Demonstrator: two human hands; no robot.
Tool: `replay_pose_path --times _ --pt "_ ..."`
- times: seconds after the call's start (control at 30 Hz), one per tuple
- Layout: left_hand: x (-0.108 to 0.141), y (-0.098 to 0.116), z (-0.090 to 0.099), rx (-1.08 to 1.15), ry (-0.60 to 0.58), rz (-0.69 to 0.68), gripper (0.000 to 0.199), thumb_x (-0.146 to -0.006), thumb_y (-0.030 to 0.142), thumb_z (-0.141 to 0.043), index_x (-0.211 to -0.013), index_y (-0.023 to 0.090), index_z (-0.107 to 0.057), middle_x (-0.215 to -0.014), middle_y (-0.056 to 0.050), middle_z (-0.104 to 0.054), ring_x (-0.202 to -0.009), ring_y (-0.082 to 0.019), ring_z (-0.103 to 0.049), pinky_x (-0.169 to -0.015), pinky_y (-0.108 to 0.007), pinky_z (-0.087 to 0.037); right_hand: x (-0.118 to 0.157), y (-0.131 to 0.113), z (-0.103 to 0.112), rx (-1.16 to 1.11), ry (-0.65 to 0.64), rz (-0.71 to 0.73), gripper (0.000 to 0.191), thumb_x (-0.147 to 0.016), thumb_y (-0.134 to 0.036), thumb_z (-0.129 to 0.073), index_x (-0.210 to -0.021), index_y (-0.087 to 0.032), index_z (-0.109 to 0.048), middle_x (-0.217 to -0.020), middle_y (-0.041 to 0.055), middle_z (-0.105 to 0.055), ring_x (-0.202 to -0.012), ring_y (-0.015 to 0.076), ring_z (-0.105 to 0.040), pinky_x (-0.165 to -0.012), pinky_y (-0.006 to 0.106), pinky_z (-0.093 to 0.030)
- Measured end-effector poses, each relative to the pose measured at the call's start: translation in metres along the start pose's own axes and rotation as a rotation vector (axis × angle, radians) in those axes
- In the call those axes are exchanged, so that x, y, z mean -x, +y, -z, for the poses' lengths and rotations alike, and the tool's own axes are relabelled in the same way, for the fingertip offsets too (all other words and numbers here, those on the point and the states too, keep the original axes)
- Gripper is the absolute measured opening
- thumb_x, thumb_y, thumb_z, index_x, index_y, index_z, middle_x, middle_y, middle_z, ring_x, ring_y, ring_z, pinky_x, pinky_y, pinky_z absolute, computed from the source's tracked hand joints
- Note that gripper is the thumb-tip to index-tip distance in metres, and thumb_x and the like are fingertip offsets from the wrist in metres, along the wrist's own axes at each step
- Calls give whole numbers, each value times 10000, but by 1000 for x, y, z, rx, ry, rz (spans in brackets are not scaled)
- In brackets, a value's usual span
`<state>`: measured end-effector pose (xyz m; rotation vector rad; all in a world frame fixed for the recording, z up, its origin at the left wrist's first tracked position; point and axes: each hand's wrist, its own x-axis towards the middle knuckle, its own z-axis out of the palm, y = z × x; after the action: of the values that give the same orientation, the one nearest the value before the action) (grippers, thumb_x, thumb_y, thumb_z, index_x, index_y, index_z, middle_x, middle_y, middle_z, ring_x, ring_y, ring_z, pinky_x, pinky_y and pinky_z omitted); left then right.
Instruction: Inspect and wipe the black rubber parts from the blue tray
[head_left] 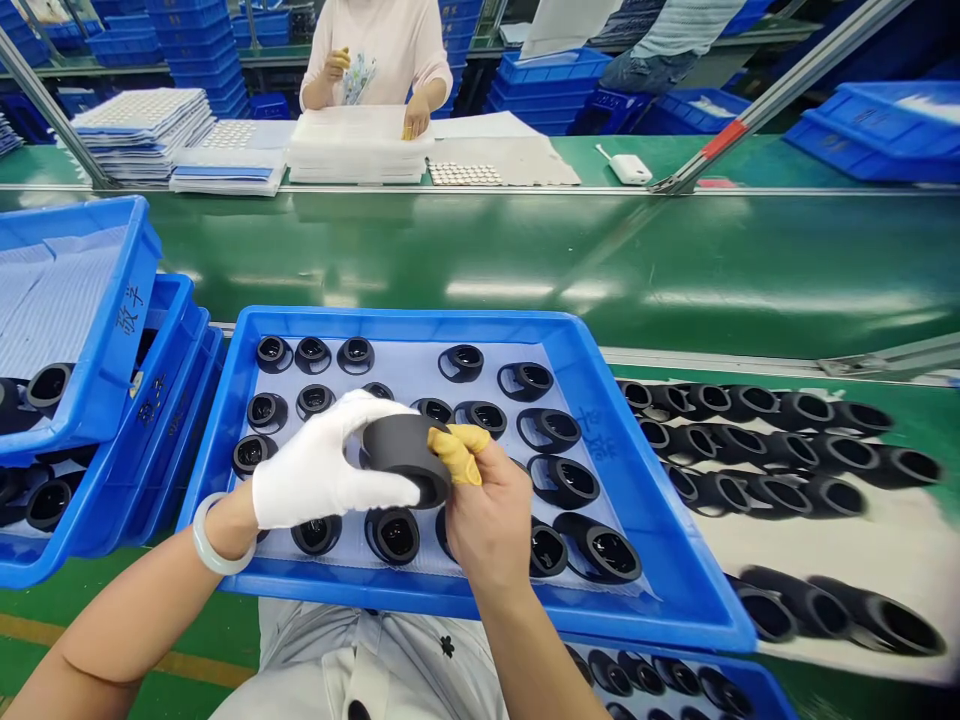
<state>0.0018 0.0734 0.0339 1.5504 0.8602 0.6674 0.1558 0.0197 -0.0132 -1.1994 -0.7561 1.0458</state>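
The gloved left hand (326, 468) and the right hand (489, 525) both grip a dark grey sleeve (401, 450); blue tray (397, 320) beneath.

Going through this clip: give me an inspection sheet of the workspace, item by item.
Surface: green conveyor belt runs across.
Job's things: black ring held over a blue tray of similar rings.
Clutter: stacked blue crates at left; rows of black rings at right.
Grippers: gloved left hand, with bangle, and right hand, with yellow finger cots, both grip the ring.
Cables: nothing seen.
Surroundings: co-worker beyond the belt, at stacked white trays.
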Motion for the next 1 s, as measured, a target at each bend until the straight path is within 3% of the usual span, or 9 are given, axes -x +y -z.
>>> replay_pose_path --times 0.13,0.37,0.5,0.57,0.63,0.73,1.0 --pt "0 -6 3 -88 -9 -99 532 -718 307 -737 -1229 282 -589 -1215 -54 -575 -1177 -253 -495 -1047 -358 -354 4 -3 5 236 22 216 89 -809 -329 -680 -807 -245 -709 -714 2 -653 -636 156 -561 -620 278 -465" --pt "2 -10 7 -8 -30 -127 569 -769 308 -699 -1311 317 -527 -1239 -41 -563 -1183 -243 -484 -1050 -357 -360 4 -10 4 193 -68 288 90 -852 -326 -646 -870 -280 -720 -857 18 -680 -778 176 -608 -725 302 -500" --pt "0 -9 5 248 -44 -27 445 -810 383 -646 -1233 252 -602 -1232 -57 -595 -1132 -233 -527 -969 -318 -424 8 -15 3 -107 -263 15 271 -889 -441 -561 -799 -225 -699 -645 29 -644 -507 165 -578 -484 301 -499" --pt "-1 -12 3 440 -96 131 363 -832 430 -603 -1104 199 -669 -989 -70 -680 -857 -195 -619 -763 -289 -498 10 -21 2 -236 -375 -129 345 -899 -484 -520 -788 -198 -678 -553 29 -624 -415 170 -561 -400 294 -478" --pt "-2 -17 0 631 -153 288 343 -829 469 -588 -883 149 -701 -688 -48 -652 -568 -142 -568 -555 -254 -462 12 -26 0 -284 -421 -196 363 -888 -500 -530 -791 -176 -662 -552 46 -644 -406 179 -583 -396 291 -487" --pt "-5 -24 -2 785 -208 405 416 -814 506 -586 -680 117 -642 -511 -34 -569 -434 -117 -497 -471 -240 -408 13 -30 -2 -297 -437 -234 318 -859 -479 -589 -830 -168 -648 -599 63 -682 -433 181 -618 -430 276 -506" --pt "-10 -29 -6 876 -211 642 474 -821 540 -522 -651 106 -609 -482 -58 -561 -403 -133 -519 -372 -211 -343 9 -28 -7 -348 -308 -362 309 -782 -455 -682 -767 -146 -683 -548 54 -660 -455 152 -598 -463 246 -520"
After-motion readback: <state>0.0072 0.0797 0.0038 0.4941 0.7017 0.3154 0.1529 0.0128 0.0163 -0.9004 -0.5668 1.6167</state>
